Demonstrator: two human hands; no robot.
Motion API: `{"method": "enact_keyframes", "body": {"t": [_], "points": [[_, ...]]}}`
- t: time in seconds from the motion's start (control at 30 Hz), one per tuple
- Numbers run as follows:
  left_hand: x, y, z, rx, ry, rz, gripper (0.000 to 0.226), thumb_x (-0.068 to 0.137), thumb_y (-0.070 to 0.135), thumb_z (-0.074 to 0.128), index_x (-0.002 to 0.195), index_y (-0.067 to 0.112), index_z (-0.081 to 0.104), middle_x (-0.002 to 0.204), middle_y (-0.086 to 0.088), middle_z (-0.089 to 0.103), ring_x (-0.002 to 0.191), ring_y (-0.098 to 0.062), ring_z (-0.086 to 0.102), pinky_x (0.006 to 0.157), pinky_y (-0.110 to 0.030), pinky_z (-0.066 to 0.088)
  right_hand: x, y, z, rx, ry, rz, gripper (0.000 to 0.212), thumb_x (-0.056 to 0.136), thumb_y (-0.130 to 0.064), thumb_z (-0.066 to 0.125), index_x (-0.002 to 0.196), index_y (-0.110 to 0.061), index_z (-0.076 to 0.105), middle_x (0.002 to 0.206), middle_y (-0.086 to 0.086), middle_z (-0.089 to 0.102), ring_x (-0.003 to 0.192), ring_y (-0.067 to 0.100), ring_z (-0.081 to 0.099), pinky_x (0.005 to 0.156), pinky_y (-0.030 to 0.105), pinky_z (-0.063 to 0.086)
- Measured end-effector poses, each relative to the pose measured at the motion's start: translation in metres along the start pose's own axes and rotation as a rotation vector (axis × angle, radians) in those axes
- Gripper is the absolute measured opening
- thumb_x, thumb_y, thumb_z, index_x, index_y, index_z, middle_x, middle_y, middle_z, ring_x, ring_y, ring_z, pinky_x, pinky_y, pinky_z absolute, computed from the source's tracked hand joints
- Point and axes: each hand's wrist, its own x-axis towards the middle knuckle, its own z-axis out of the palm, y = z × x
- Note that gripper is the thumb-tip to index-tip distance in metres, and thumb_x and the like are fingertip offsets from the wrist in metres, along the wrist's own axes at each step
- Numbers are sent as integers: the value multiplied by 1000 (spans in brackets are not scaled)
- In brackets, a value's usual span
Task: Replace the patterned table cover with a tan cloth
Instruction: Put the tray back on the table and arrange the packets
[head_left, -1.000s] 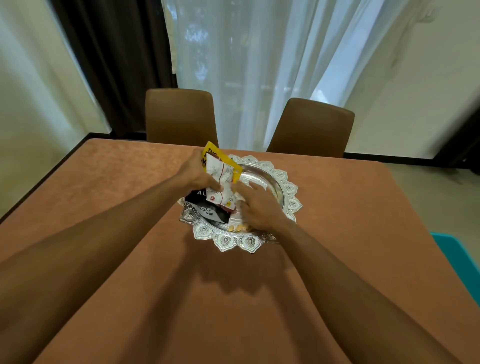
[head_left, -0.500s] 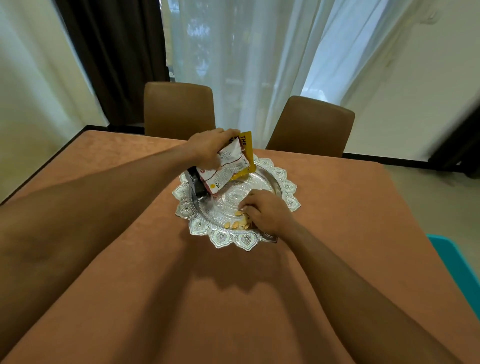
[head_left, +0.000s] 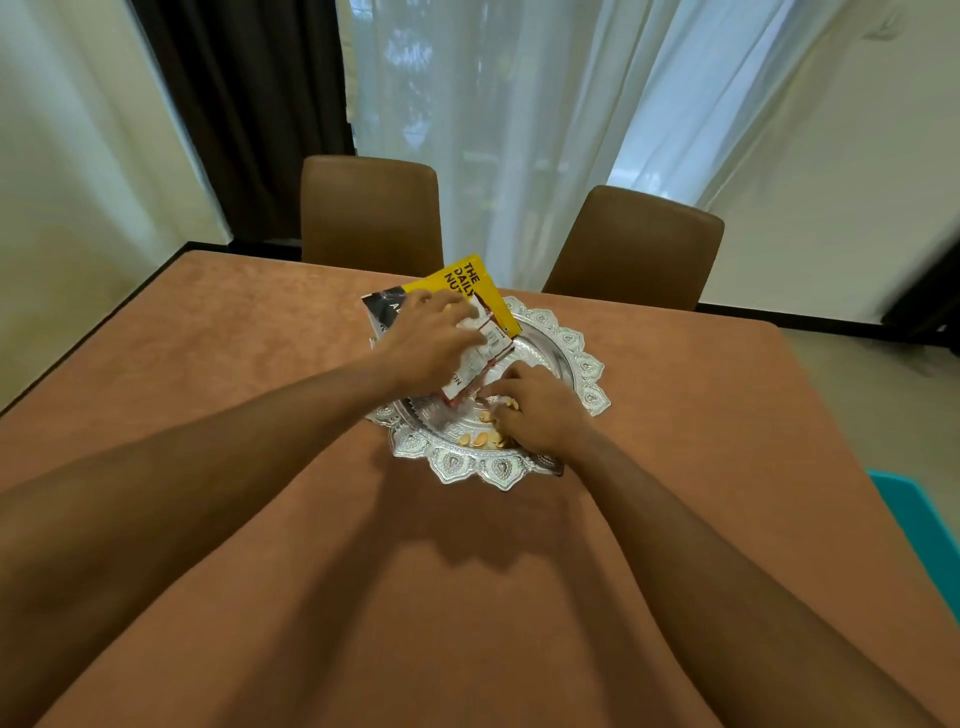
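Since half a second prior, left grip, clutching snack packets, had lowered toward the far-left rim of the tray. Right grip curled over loose nuts; hold undetermined. Desk lay under the tan cloth. Judged step: restocking tray; next, lay packets flat.

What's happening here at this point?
The tan cloth lies spread flat, with a silver tray on it. The person's left hand holds a bunch of snack packets over the tray's far side, while the right hand rests its fingers among loose nuts on the tray's near side. Whether it grips any is unclear.
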Motion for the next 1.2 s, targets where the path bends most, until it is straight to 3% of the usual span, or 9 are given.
{"method": "enact_keyframes", "body": {"t": [0.13, 0.23, 0.37, 0.53, 0.63, 0.8, 0.93, 1.07, 1.2], "points": [[-25, 32, 9, -182, 96, 49, 23, 85, 21, 65, 104, 17, 75, 101, -4, 66, 95, -28, 57, 72, -43, 50, -1, 1, -2, 10, -26, -28, 31, 94, -26, 51, 113, -29, 75, 110, -2, 60, 104, 21, 53, 85, 38, 43], [-39, 51, 13, -454, -26, -155, 34, 91, 29, 57, 118, 14, 70, 102, -2, 63, 98, -24, 59, 74, -34, 46, -5, -5, -13, 116, -38, 6, 38, 80, -29, 43, 95, -21, 77, 99, -1, 64, 96, 21, 57, 80, 37, 45], [-49, 61, 19, -487, -172, -92, 60, 95, 53, 41, 138, 14, 55, 122, -3, 63, 109, -24, 59, 84, -43, 51, -11, 4, -19, 61, 43, 21, 34, 78, -30, 43, 92, -20, 72, 93, -1, 67, 90, 21, 58, 79, 43, 50], [-50, 65, 19, -428, -232, -4, 65, 94, 67, 23, 110, 19, 63, 99, 2, 62, 87, -19, 57, 72, -45, 51, -11, 18, -15, -112, -9, -48, 30, 94, -28, 49, 109, -19, 72, 104, 5, 62, 99, 26, 56, 81, 39, 44], [-55, 71, 20, -467, -193, -6, 62, 96, 65, 26, 115, 20, 64, 106, 1, 64, 93, -19, 57, 78, -44, 49, -14, 17, -16, -162, -42, -106, 29, 96, -31, 48, 112, -20, 70, 106, 4, 60, 98, 23, 53, 73, 34, 35], [-65, 78, 17, -516, -95, -43, 48, 97, 59, 37, 93, 21, 65, 89, 7, 58, 83, -14, 52, 69, -39, 47, -30, 12, -15, -176, -50, -206, 46, 93, -45, 30, 103, -18, 66, 93, 2, 57, 82, 23, 52, 67, 40, 42], [-65, 77, 17, -508, -57, -54, 38, 97, 49, 43, 82, 20, 61, 78, 8, 50, 72, -12, 47, 62, -35, 42, -33, 10, -10, -156, -17, -213, 48, 94, -48, 29, 98, -17, 65, 90, 0, 58, 78, 17, 46, 66, 37, 38], [-61, 75, 16, -485, -110, -62, 35, 98, 44, 41, 74, 21, 51, 71, 5, 49, 66, -15, 46, 58, -37, 40, -31, 10, -5, -118, 9, -172, 53, 92, -51, 27, 89, -15, 65, 82, 1, 57, 73, 18, 45, 64, 34, 28], [-54, 72, 16, -476, -211, -101, 38, 97, 42, 37, 71, 17, 49, 65, 2, 50, 58, -16, 46, 53, -37, 37, -29, 6, -5, -149, -51, -170, 57, 93, -53, 22, 82, -14, 61, 78, 3, 57, 73, 22, 50, 63, 38, 33]]}}
